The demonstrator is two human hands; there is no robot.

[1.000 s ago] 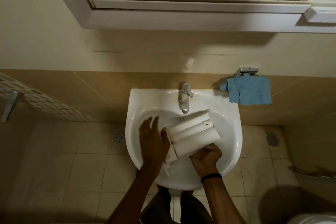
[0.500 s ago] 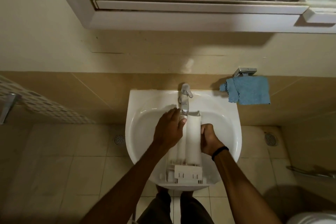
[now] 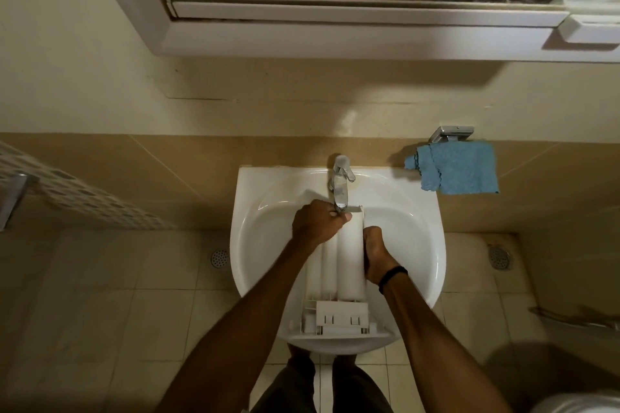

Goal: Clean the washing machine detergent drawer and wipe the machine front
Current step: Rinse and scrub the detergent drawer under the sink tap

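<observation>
Hands are flanking a white detergent drawer (image 3: 342, 265) that is lying lengthwise in the sink (image 3: 412, 245), its underside facing up, its far end sitting under the tap (image 3: 340, 184) and its front panel overhanging the sink's near rim. The left hand (image 3: 315, 225) is curling its fingers over the drawer's far left corner, right beside the spout. The right hand (image 3: 374, 253) is closing around the drawer's right edge, thumb pressing along the side, a dark band circling its wrist. A blue cloth (image 3: 459, 171) is hanging on the wall to the sink's right.
</observation>
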